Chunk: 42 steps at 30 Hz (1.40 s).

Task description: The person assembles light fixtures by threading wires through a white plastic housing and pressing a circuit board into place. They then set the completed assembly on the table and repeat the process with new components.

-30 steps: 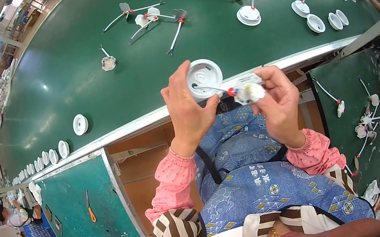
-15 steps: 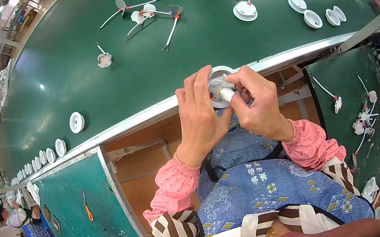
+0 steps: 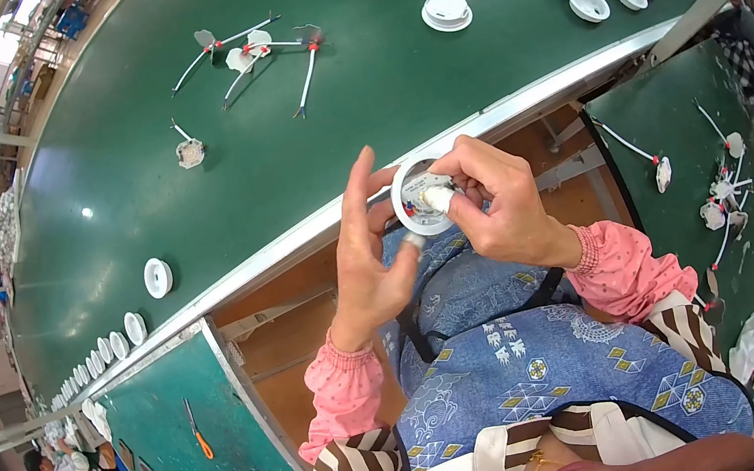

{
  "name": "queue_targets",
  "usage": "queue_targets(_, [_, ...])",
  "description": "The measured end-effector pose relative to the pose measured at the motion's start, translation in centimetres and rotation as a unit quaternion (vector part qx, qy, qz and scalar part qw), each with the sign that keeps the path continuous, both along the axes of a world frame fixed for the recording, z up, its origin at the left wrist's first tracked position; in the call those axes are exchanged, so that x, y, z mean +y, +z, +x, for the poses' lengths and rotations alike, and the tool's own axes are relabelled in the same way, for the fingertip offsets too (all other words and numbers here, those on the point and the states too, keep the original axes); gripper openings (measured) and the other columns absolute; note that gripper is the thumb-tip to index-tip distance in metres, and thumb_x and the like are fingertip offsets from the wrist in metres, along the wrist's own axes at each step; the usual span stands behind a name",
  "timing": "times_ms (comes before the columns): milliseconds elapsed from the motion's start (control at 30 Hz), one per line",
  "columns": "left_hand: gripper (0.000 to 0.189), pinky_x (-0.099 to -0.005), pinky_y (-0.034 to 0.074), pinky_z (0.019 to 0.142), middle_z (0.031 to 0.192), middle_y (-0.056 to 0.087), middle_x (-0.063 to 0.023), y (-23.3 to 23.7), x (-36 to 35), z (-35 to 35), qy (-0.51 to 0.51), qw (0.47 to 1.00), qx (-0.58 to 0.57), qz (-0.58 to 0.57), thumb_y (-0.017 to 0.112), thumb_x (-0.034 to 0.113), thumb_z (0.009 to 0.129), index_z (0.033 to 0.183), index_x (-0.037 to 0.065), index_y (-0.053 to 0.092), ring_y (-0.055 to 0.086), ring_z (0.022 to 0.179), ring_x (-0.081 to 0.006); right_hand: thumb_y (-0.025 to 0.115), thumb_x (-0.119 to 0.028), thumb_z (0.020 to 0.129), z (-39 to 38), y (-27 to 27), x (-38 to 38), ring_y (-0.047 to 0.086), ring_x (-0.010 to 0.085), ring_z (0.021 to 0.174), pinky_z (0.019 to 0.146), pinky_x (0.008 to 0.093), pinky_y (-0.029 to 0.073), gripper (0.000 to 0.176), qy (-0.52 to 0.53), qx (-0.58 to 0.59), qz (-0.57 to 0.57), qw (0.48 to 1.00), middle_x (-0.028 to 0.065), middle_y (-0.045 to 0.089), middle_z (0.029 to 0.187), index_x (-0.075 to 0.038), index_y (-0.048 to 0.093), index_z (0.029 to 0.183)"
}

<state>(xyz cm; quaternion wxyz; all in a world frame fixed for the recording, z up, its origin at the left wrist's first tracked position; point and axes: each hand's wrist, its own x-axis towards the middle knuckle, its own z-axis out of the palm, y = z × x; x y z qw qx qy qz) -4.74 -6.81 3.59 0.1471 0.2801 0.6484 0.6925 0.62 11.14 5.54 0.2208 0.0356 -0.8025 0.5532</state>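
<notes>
A round white housing (image 3: 417,224) with a small board and red wire parts inside is held up in front of the table edge. My right hand (image 3: 492,200) pinches it at its right side, the wrapped thumb over the board. At the left rim, my left hand (image 3: 370,262) touches the housing with its thumb low and its fingers behind, the index finger stretched upward. Beyond my hands, a white housing with an upright cable (image 3: 447,11) lies on the green table (image 3: 283,161).
Boards with cables (image 3: 249,53) lie at the back left, and one small board (image 3: 190,152) nearer. White rings (image 3: 158,277) line the left edge. Orange-handled scissors (image 3: 202,443) lie on the lower left table. More wired boards (image 3: 722,190) are at the right.
The housing has shifted slightly left and down and tilted. My left hand has loosened around it, its index finger now raised. The camera view has turned a little.
</notes>
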Motion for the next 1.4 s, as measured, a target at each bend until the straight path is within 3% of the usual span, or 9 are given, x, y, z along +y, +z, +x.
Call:
queue_targets(67, [0.084, -0.0346, 0.051, 0.101, 0.137, 0.052, -0.0199, 0.3, -0.5, -0.1, -0.004, 0.997, -0.081, 0.013, 0.057, -0.014, 0.085, 0.158, 0.001, 0.02, 0.062, 0.118, -0.0254, 0.064, 0.008, 0.077, 0.3, -0.1, 0.2, 0.063, 0.0241, 0.062, 0.054, 0.0354, 0.048, 0.019, 0.005, 0.02, 0.014, 1.0, 0.0113, 0.061, 0.082, 0.002, 0.063, 0.095])
queue_targets(200, [0.043, -0.0278, 0.054, 0.087, 0.111, 0.068, -0.0123, -1.3, -1.5, -0.3, -0.002, 0.998, -0.007, -0.067, 0.058, -0.013, 0.09, 0.132, -0.003, 0.058, 0.068, 0.102, -0.0195, 0.063, 0.01, 0.074, 0.8, -0.2, 0.6, 0.063, 0.0273, 0.065, 0.055, 0.0362, 0.049, 0.022, 0.022, 0.045, 0.029, 0.998, 0.0123, 0.059, 0.082, 0.001, 0.063, 0.095])
queue_targets(233, [0.021, -0.0245, 0.052, 0.075, 0.095, 0.07, -0.0073, -0.9, -1.2, -0.5, 0.019, 0.994, 0.059, -0.089, 0.062, -0.006, 0.093, 0.111, -0.002, 0.07, 0.066, 0.086, -0.0134, 0.063, 0.01, 0.074, 0.9, -0.2, 0.7, 0.063, 0.0278, 0.065, 0.056, 0.0364, 0.049, 0.023, 0.028, 0.04, 0.026, 0.998, 0.0126, 0.059, 0.082, 0.001, 0.063, 0.095])
queue_targets(367, [0.011, -0.0243, 0.046, 0.065, 0.086, 0.066, -0.0043, -0.7, -1.8, -0.7, -0.034, 0.993, -0.017, -0.108, 0.063, 0.006, 0.098, 0.104, 0.001, 0.07, 0.059, 0.076, -0.0088, 0.065, 0.009, 0.073, 0.6, -0.5, 1.1, 0.064, 0.0285, 0.072, 0.062, 0.0381, 0.05, 0.026, 0.05, 0.049, 0.023, 0.997, 0.0128, 0.059, 0.084, 0.001, 0.063, 0.098])
queue_targets(533, [0.014, -0.0273, 0.046, 0.067, 0.083, 0.062, -0.0041, -0.5, -2.1, -0.5, -0.062, 0.991, -0.029, -0.115, 0.061, 0.006, 0.097, 0.105, -0.001, 0.069, 0.059, 0.075, -0.01, 0.072, 0.002, 0.071, -0.1, 0.9, 3.6, 0.06, 0.0343, 0.104, 0.086, 0.0427, 0.05, 0.052, 0.121, 0.042, 0.089, 0.988, 0.0163, 0.059, 0.11, -0.003, 0.063, 0.122])
queue_targets(567, [0.015, -0.0279, 0.047, 0.067, 0.083, 0.062, -0.0042, -0.2, -2.2, -0.2, -0.063, 0.988, -0.026, -0.136, 0.061, 0.006, 0.096, 0.106, -0.001, 0.069, 0.059, 0.076, -0.0102, 0.078, -0.004, 0.067, 0.3, 1.7, 3.8, 0.054, 0.0374, 0.117, 0.095, 0.0439, 0.047, 0.07, 0.155, 0.025, 0.105, 0.982, 0.0176, 0.053, 0.125, -0.005, 0.058, 0.134])
queue_targets(700, [0.021, -0.0268, 0.046, 0.065, 0.084, 0.064, -0.0027, 0.5, -1.5, 0.8, -0.091, 0.985, 0.027, -0.143, 0.061, 0.016, 0.101, 0.109, -0.002, 0.068, 0.056, 0.072, -0.0099, 0.08, -0.005, 0.065, 0.3, 0.8, 2.4, 0.059, 0.0384, 0.109, 0.091, 0.045, 0.051, 0.066, 0.202, 0.012, 0.146, 0.968, 0.0168, 0.054, 0.12, -0.005, 0.059, 0.128])
queue_targets(967, [0.014, -0.0259, 0.045, 0.064, 0.081, 0.063, -0.0023, 0.6, -2.9, 1.4, -0.12, 0.984, -0.096, -0.087, 0.06, 0.007, 0.098, 0.104, -0.002, 0.068, 0.055, 0.071, -0.0089, 0.079, -0.001, 0.065, -0.2, 0.2, 2.0, 0.064, 0.0276, 0.098, 0.09, 0.0368, 0.051, 0.046, 0.27, -0.021, 0.029, 0.962, 0.0116, 0.063, 0.107, -0.003, 0.065, 0.109])
queue_targets(1400, [0.016, -0.0273, 0.044, 0.061, 0.078, 0.064, -0.0021, 1.2, -3.6, 2.4, -0.115, 0.974, -0.155, -0.119, 0.054, -0.001, 0.095, 0.102, 0.0, 0.069, 0.052, 0.068, -0.0083, 0.083, -0.003, 0.064, 0.1, -0.6, 2.0, 0.063, 0.0226, 0.106, 0.091, 0.0346, 0.05, 0.052, 0.299, -0.132, -0.016, 0.945, 0.0115, 0.063, 0.114, -0.003, 0.066, 0.113])
